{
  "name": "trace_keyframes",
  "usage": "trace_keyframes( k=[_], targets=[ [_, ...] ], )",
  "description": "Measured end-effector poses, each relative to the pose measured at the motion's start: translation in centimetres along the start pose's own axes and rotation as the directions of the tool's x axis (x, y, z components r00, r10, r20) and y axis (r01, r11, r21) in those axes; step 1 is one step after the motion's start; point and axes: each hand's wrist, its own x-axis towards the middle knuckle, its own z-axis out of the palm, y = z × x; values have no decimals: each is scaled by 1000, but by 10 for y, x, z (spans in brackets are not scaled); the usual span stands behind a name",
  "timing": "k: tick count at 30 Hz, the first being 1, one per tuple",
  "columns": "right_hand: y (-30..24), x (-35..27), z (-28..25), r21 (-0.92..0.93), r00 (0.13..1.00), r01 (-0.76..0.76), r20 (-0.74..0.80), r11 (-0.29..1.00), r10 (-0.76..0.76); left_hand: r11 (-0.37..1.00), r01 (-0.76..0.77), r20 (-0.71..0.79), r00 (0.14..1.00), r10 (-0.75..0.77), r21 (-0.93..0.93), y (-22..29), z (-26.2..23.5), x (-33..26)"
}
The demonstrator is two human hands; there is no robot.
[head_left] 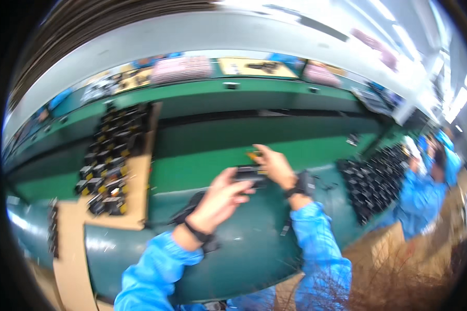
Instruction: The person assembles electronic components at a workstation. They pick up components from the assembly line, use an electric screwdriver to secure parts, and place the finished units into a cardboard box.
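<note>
My left hand, its wrist in a black band, grips the left end of a small black box-shaped device just above the green bench. At the device's right end is my right hand, fingers bent. A small yellow piece shows at its fingertips; blur hides what kind it is. Black items lie on the bench behind and below my left hand, partly covered by it. Another dark object is beside my right wrist.
Rows of black and yellow units stand on a cardboard sheet at the left. At the right, many black parts are laid out beside a co-worker in a blue sleeve. A green shelf with trays crosses the back.
</note>
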Motion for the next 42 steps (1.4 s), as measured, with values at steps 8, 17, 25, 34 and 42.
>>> trace_keyframes(
  k=[8, 17, 25, 34, 42],
  targets=[
    [-48, -38, -28, 779, 966, -138, -30, 612, 256, 976, 155, 239, 964, -116, -150, -17, 55, -40],
    [-143, -126, -7, 992, 963, 79, -101, 97, 248, 987, -49, -54, 998, 41, -153, 8, -17, -121],
    [-170, -147, 46, 950, 990, -105, 71, 295, 123, 986, -124, -47, 992, 120, -108, -8, -47, -133],
    [-175, -156, 50, 880, 975, -149, 55, 451, 215, 980, -194, -135, 973, 186, -49, -16, -52, -137],
    [-177, -159, 53, 872, 973, -196, 115, 449, 201, 944, -286, -79, 950, 301, 162, -28, -58, -138]
  ],
)
